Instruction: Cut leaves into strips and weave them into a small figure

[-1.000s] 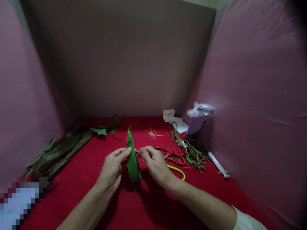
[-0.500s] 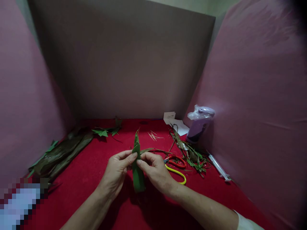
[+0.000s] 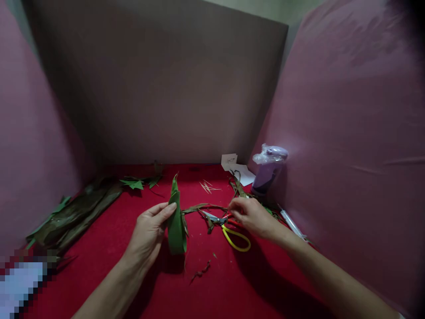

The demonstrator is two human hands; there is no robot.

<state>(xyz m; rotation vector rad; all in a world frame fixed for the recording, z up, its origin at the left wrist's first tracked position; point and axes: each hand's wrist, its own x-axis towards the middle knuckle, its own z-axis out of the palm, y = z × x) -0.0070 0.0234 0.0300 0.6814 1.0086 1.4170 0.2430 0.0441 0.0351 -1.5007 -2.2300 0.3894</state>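
Note:
My left hand [image 3: 154, 228] is closed on a folded green leaf [image 3: 177, 230], thumb pressed flat on its near face. The leaf stands upright, its narrow pointed tip up and a rounded fold at the bottom. My right hand [image 3: 252, 215] is over the red handle of the scissors [image 3: 235, 239], fingers curled together. Whether it grips anything is hidden. The scissors lie with blades pointing left and their yellow handle loop towards me. A dry brown leaf strip [image 3: 202, 207] runs from behind the green leaf to my right fingertips.
Large brown leaves [image 3: 79, 212] lie at the left, with a green lobed leaf [image 3: 133, 183] behind. Thin sticks [image 3: 209, 187], white paper [image 3: 244, 175], a purple bottle [image 3: 267, 175] and a syringe [image 3: 292, 226] are farther back and right. Upright panels enclose the red cloth [image 3: 133, 288].
My right hand has left the green leaf and moved right to the scissors. My left hand still holds the leaf, now a little farther left in view. The view has shifted slightly.

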